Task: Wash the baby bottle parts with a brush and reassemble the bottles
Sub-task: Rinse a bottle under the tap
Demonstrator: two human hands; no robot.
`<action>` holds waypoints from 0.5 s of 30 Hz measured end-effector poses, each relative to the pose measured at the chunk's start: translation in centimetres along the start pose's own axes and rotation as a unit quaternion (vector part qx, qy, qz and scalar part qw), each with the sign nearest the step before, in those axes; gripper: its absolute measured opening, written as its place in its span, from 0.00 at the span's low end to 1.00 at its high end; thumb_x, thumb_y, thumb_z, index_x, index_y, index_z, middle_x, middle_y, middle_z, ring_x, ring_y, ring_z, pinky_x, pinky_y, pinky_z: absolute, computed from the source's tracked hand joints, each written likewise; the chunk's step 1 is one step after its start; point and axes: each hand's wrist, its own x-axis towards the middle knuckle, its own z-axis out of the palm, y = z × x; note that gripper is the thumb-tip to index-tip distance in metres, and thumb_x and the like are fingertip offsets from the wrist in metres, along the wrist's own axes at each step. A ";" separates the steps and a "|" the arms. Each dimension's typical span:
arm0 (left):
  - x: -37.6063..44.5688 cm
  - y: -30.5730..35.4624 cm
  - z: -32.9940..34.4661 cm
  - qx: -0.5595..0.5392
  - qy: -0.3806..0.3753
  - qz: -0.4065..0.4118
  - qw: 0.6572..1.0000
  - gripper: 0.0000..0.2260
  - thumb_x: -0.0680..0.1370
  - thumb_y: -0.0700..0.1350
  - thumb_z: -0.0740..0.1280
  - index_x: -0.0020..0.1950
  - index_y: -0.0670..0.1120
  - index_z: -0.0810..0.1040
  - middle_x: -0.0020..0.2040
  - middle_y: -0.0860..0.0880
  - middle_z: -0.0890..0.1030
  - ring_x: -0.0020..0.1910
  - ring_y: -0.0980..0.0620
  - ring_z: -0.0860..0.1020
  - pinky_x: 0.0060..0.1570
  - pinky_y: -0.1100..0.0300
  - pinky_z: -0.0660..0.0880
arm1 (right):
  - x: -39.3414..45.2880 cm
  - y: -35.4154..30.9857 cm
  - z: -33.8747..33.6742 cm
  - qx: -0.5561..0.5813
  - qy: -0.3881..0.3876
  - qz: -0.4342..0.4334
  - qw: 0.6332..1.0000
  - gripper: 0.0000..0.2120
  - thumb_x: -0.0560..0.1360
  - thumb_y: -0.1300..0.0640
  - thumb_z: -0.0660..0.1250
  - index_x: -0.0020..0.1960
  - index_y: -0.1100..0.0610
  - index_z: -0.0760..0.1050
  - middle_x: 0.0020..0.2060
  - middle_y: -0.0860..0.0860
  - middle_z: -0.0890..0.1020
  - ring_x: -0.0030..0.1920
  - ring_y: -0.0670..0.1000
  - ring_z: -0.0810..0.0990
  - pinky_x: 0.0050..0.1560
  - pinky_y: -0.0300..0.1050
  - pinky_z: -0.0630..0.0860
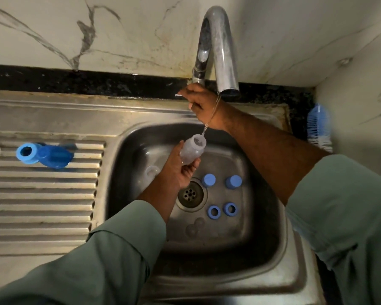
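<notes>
A clear baby bottle is held under a thin stream of water over a steel sink.

The left hand grips the bottle around its body, mouth tilted up toward the curved tap, over the far part of the basin. The right hand reaches to the base of the tap, fingers curled around the tap lever. In the basin, right of the drain, lie two blue caps and, nearer, two blue collar rings; a second clear bottle lies left of the wrist. On the ribbed drainboard to the left sit a blue ring and a blue cap, touching. A blue bottle brush rests at the far right corner.
</notes>
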 end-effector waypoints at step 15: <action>1.7 0.7 1.1 0.017 -0.046 -0.004 0.999 0.09 0.79 0.48 0.66 0.49 0.42 0.77 0.41 0.43 0.80 0.37 0.49 0.78 0.38 0.60 0.76 | 0.2 0.3 1.2 0.124 -0.017 0.066 0.990 0.27 0.75 0.50 0.53 0.73 0.56 0.66 0.68 0.57 0.69 0.67 0.58 0.70 0.69 0.56 0.67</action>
